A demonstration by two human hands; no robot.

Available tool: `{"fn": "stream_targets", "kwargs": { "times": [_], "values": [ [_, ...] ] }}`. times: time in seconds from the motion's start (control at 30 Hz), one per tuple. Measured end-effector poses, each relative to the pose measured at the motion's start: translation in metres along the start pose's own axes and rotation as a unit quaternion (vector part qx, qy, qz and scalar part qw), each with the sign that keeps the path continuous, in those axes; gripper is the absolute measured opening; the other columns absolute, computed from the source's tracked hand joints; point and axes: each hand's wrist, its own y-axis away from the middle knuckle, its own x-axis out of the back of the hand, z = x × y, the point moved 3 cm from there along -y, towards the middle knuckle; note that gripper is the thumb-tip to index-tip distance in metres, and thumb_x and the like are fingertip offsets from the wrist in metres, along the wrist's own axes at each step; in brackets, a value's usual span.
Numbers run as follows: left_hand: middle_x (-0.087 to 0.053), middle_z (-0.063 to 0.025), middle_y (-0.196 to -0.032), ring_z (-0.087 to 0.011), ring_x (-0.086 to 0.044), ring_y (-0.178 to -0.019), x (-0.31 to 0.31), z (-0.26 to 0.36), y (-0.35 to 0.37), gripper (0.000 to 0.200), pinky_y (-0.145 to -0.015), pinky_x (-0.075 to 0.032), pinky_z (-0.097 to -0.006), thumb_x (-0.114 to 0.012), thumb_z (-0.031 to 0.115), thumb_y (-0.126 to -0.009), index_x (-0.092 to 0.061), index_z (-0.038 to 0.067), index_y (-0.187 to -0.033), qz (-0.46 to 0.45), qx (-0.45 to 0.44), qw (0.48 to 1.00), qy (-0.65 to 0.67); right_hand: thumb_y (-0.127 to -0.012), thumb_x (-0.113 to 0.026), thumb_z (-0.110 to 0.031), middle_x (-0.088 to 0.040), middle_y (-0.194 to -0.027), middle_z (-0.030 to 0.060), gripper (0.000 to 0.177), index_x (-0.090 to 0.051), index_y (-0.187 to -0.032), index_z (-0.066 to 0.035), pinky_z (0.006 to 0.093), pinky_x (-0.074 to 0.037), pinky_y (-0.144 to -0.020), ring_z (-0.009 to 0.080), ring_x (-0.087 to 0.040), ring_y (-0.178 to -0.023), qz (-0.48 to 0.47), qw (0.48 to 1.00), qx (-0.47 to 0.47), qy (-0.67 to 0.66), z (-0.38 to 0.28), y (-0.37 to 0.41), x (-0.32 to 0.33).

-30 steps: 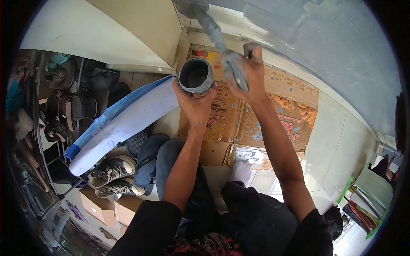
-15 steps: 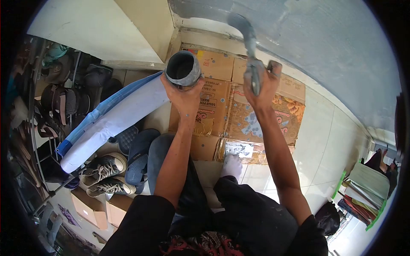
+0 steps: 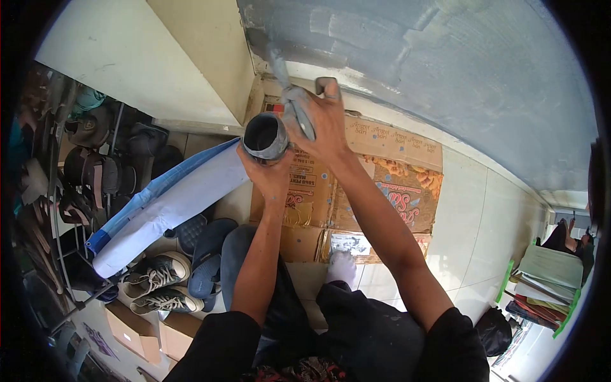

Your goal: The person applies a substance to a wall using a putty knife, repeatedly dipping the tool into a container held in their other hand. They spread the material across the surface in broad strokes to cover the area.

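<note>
My left hand (image 3: 270, 178) is wrapped round a paint-smeared cup (image 3: 277, 150) with a dark inside, held upright over the cardboard. Just to its right and above, my right hand (image 3: 326, 127) grips a grey-coated paintbrush (image 3: 296, 102). The brush's far end points up and left, to the lower edge of the grey wall (image 3: 407, 70) near the corner; its handle end comes close to the cup's rim. Wet-looking grey strokes show on the wall above. Below both hands lies flattened cardboard (image 3: 309, 213), spotted with grey drips.
A long white and blue roll (image 3: 178, 200) leans at the left, beside a rack of shoes and bags (image 3: 95, 153). Sneakers (image 3: 159, 274) and slippers (image 3: 210, 258) stand near my knee. Cardboard boxes (image 3: 137, 331) lie lower left. A green-edged rack (image 3: 541, 286) stands far right.
My right hand and the brush have swung left, from the wall's middle to near the corner beside the cup. My left hand with the cup sits slightly lower. The view has shifted a little.
</note>
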Motion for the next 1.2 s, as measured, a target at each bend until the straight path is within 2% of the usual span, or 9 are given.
{"fn": "stream_targets", "kwargs": {
  "times": [0.2, 0.27, 0.5, 0.57, 0.7, 0.97, 1.03, 1.13, 1.2],
  "values": [
    [-0.057, -0.0156, -0.125, -0.0254, -0.060, -0.114, 0.002, 0.003, 0.005, 0.074, -0.097, -0.053, -0.0363, -0.086, 0.003, -0.071, -0.045, 0.000, -0.131, -0.001, -0.015, 0.998, -0.057, -0.077, -0.067, -0.002, -0.064, -0.091, 0.0126, 0.030, -0.068, -0.106, -0.010, 0.0425, -0.040, -0.086, 0.0301, -0.048, -0.092, 0.114, 0.870, -0.372, -0.303, 0.046, 0.085, 0.055],
    [-0.055, -0.0153, -0.121, -0.0245, -0.058, -0.112, -0.003, 0.003, 0.008, 0.075, -0.100, -0.048, -0.0378, -0.085, -0.005, -0.065, -0.045, -0.001, -0.128, 0.010, 0.030, 0.996, 0.079, -0.074, -0.068, -0.002, -0.064, -0.082, 0.0078, 0.027, -0.067, -0.099, -0.012, 0.0425, -0.038, -0.082, 0.0292, -0.048, -0.081, 0.061, 0.971, -0.083, 0.216, 0.018, 0.081, 0.106],
    [-0.057, -0.0152, -0.124, -0.0242, -0.058, -0.113, -0.007, 0.001, 0.016, 0.074, -0.100, -0.048, -0.0365, -0.085, 0.000, -0.070, -0.044, 0.000, -0.131, -0.031, -0.015, 0.999, -0.005, -0.075, -0.069, -0.007, -0.055, -0.076, 0.0098, 0.023, -0.069, -0.098, -0.008, 0.0422, -0.039, -0.078, 0.0280, -0.048, -0.082, 0.046, 0.983, -0.064, 0.166, -0.007, 0.086, 0.130],
    [-0.057, -0.0146, -0.124, -0.0244, -0.058, -0.113, -0.007, -0.003, 0.014, 0.073, -0.100, -0.048, -0.0357, -0.085, -0.001, -0.070, -0.045, 0.000, -0.131, -0.023, -0.026, 0.999, -0.004, -0.074, -0.070, -0.008, -0.055, -0.078, 0.0107, 0.024, -0.068, -0.098, -0.009, 0.0433, -0.040, -0.080, 0.0294, -0.048, -0.087, 0.001, 0.805, -0.491, -0.333, 0.005, 0.084, 0.091],
    [-0.056, -0.0148, -0.121, -0.0253, -0.058, -0.113, -0.004, 0.007, 0.007, 0.073, -0.102, -0.046, -0.0376, -0.086, -0.002, -0.065, -0.047, -0.001, -0.128, -0.015, -0.005, 1.000, -0.003, -0.073, -0.064, -0.001, -0.067, -0.088, 0.0043, 0.035, -0.066, -0.107, -0.011, 0.0402, -0.038, -0.086, 0.0255, -0.048, -0.088, 0.004, 0.998, 0.042, 0.054, -0.018, -0.002, 0.042],
    [-0.056, -0.0142, -0.120, -0.0242, -0.058, -0.110, 0.004, 0.001, 0.002, 0.074, -0.101, -0.046, -0.0370, -0.084, -0.002, -0.065, -0.045, -0.001, -0.128, 0.009, 0.014, 1.000, 0.009, -0.076, -0.064, -0.003, -0.064, -0.084, 0.0081, 0.029, -0.068, -0.104, -0.012, 0.0434, -0.038, -0.084, 0.0305, -0.047, -0.093, 0.181, 0.843, -0.295, -0.411, 0.030, 0.030, 0.046],
    [-0.056, -0.0140, -0.119, -0.0242, -0.058, -0.109, 0.002, 0.001, 0.005, 0.074, -0.101, -0.045, -0.0370, -0.085, -0.002, -0.065, -0.046, -0.001, -0.127, 0.006, 0.004, 1.000, 0.008, -0.077, -0.064, -0.002, -0.058, -0.083, 0.0111, 0.025, -0.068, -0.100, -0.009, 0.0444, -0.039, -0.086, 0.0313, -0.046, -0.093, 0.069, 0.977, -0.056, 0.194, 0.000, 0.032, 0.107],
    [-0.057, -0.0137, -0.117, -0.0245, -0.058, -0.107, -0.003, 0.004, 0.012, 0.073, -0.100, -0.045, -0.0372, -0.085, -0.002, -0.064, -0.046, -0.001, -0.126, 0.000, -0.003, 1.000, 0.025, -0.079, -0.062, -0.005, -0.053, -0.084, 0.0130, 0.021, -0.068, -0.098, -0.007, 0.0447, -0.038, -0.085, 0.0315, -0.044, -0.091, 0.261, 0.819, -0.382, -0.338, 0.025, 0.075, 0.137],
    [-0.057, -0.0136, -0.116, -0.0250, -0.058, -0.107, -0.008, 0.003, 0.016, 0.072, -0.100, -0.045, -0.0375, -0.086, -0.002, -0.064, -0.047, -0.001, -0.125, -0.002, 0.000, 0.999, 0.046, -0.081, -0.063, -0.007, -0.061, -0.084, 0.0092, 0.014, -0.064, -0.095, -0.010, 0.0442, -0.036, -0.080, 0.0278, -0.039, -0.087, 0.058, 0.955, -0.087, 0.278, 0.002, 0.076, 0.161]
  ]
}}
